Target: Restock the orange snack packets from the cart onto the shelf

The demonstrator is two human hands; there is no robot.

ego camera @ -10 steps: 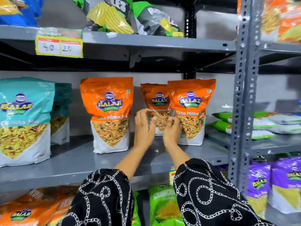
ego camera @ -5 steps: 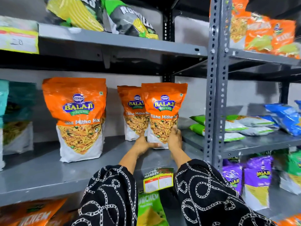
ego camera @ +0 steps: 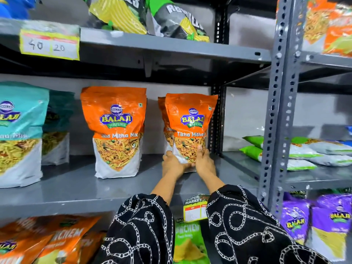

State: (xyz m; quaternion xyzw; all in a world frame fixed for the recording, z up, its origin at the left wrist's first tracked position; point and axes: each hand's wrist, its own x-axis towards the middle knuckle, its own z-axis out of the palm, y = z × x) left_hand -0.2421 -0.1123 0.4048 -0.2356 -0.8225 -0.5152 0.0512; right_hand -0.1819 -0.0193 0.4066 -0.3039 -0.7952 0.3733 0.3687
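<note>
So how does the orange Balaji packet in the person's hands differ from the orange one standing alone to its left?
The held orange Balaji packet is gripped at its base by the left hand and right hand; the free-standing orange Balaji packet is untouched. The held one has another orange packet directly behind it; the free-standing one has open space on both sides. Both stand upright on the grey metal shelf, labels facing out.

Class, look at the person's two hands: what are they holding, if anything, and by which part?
Both hands, left hand and right hand, hold the front orange packet by its bottom corners, standing upright on the shelf.
</note>
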